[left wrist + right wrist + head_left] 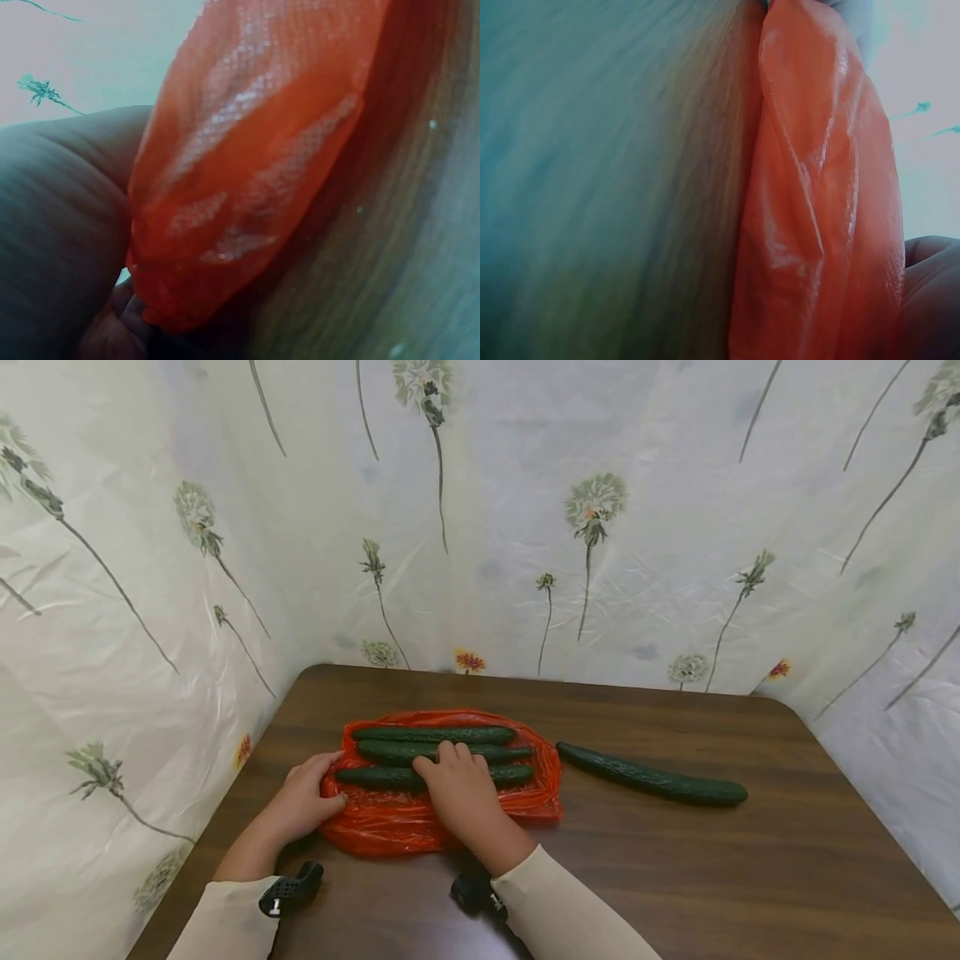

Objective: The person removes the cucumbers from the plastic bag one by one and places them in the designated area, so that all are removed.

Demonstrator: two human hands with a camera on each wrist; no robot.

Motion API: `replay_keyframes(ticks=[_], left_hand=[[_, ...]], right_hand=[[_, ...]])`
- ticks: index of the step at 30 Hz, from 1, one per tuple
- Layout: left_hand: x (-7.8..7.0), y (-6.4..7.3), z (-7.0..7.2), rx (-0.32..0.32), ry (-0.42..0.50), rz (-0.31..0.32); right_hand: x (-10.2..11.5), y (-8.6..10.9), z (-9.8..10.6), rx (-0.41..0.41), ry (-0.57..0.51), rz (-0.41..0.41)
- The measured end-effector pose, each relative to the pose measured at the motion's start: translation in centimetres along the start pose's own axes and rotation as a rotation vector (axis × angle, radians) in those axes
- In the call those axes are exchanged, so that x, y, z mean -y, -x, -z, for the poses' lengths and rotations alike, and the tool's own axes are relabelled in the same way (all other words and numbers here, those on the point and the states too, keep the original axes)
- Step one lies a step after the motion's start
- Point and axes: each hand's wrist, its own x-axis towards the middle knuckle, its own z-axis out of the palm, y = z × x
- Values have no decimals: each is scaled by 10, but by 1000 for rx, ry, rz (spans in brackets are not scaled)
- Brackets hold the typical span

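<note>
Three dark green cucumbers lie side by side across a red plastic bag: a far one (431,735), a middle one (390,751) and a near one (382,778). At the bag's left end my left hand (303,797) grips the edge, thumb on the near side and fingers beyond. The red bag (247,172) fills much of the left wrist view. My right hand (463,789) reaches over the near cucumber, its curled fingertips on the middle one. In the right wrist view, the bag's side (817,210) hides the fingers' contact.
A single cucumber (652,778) lies on the brown wooden table (675,877), to the right of the bag. Behind and beside the table hangs a pale curtain (495,527) printed with dandelions.
</note>
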Motion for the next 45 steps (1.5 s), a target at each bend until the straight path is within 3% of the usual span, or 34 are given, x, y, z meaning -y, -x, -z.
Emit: replay_keyframes(ticks=[20, 45], left_hand=[[-2, 0, -1, 8, 6, -2], [-5, 3, 0, 19, 4, 21]], right_hand=[[-8, 15, 11, -46, 61, 14], [-29, 34, 16, -151, 43, -17]])
